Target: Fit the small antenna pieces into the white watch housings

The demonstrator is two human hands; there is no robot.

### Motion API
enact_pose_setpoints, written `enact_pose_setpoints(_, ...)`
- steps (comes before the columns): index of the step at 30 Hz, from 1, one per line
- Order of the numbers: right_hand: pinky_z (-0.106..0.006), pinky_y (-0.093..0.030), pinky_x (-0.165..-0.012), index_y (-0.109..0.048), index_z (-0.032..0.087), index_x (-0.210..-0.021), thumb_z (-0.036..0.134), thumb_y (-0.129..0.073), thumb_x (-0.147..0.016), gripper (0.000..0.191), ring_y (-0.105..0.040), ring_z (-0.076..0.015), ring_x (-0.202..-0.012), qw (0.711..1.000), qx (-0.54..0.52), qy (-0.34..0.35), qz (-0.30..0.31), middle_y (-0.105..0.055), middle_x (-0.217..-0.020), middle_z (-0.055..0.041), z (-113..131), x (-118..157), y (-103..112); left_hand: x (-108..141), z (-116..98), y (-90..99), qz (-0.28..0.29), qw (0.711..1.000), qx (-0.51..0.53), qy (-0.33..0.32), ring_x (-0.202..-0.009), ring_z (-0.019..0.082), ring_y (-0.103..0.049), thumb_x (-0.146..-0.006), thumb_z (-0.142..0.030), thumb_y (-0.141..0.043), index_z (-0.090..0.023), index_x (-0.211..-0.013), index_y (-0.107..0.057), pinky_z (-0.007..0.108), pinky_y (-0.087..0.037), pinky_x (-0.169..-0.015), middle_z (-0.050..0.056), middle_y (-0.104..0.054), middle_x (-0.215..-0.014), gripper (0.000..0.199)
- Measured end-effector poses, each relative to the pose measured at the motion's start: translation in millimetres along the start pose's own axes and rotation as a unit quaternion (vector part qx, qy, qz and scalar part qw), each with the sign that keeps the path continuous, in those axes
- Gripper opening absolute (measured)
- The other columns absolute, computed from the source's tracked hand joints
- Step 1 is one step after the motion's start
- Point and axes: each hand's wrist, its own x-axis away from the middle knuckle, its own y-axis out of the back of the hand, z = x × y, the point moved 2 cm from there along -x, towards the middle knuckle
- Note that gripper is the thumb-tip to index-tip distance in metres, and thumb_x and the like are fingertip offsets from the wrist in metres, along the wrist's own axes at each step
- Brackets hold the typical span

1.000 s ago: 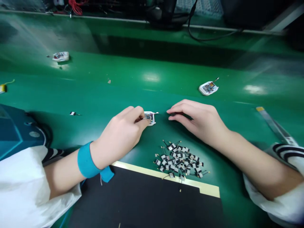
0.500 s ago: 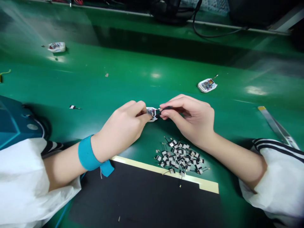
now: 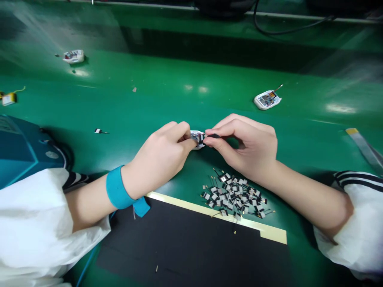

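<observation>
Work piece: small white module (image 3: 197, 139) with a circuit board exposed, held off-centre between both hands; it is the landmark for the places below.
Left hand (image 3: 158, 159): on the module's left side, fingers (image 3: 179, 132) curled and close together, pinching the module against the thumb.
Right hand (image 3: 248, 145): just right of the module, thumb and forefinger pinching a black antenna piece (image 3: 213, 136), its end at the module; other fingers curled, tucked behind.
Left wrist: blue wrist strap (image 3: 118, 187).
Below module: heap of antenna pieces (image 3: 233, 195) with thin wires, near; black mat (image 3: 191, 243) edged by a cream strip (image 3: 215, 211), beyond the heap's lower edge.
Up right of module: second white module (image 3: 267, 100), well apart.
Far left of module: third white module (image 3: 73, 56); yellow battery (image 3: 8, 99) with wire; loose antenna piece (image 3: 99, 130).
Surface: green bench top (image 3: 191, 99).
</observation>
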Motion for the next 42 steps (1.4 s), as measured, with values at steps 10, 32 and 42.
enact_pose_setpoints(10,-0.022,-0.045,-0.051,-0.049,0.019,-0.07,0.016,-0.056,-0.074,0.009,-0.056,-0.0105,-0.062,0.998,0.019,0.062,-0.027,-0.057,-0.066,-0.0019,2,2,0,0,1,-1.6,-0.018,1.0,0.015,-0.008,-0.069,0.014,-0.048,-0.082,-0.017,-0.037,-0.015,-0.072,-0.06,0.024,-0.041,-0.061,0.004,-0.053,-0.074,0.025)
enact_pose_setpoints(32,-0.021,-0.041,-0.046,-0.039,0.018,-0.061,0.013,-0.055,-0.074,0.021,-0.051,-0.0087,-0.055,0.998,-0.006,0.058,-0.017,-0.048,-0.057,0.0013,0,2,-5,1,3,-2.8,-0.032,0.999,0.028,-0.02,-0.067,0.013,-0.048,-0.081,-0.015,-0.04,-0.015,-0.073,-0.06,0.024,-0.042,-0.061,0.003,-0.054,-0.074,0.022)
enact_pose_setpoints(42,-0.022,-0.042,-0.047,-0.036,0.018,-0.058,0.017,-0.06,-0.072,0.028,-0.049,-0.0095,-0.054,0.998,-0.05,0.026,-0.003,-0.046,-0.054,0.0022,-5,-4,-7,1,4,-6.4,-0.029,0.996,0.081,0.006,-0.081,0.014,-0.055,-0.082,-0.015,-0.04,-0.017,-0.082,-0.062,0.024,-0.046,-0.07,0.002,-0.057,-0.082,0.023)
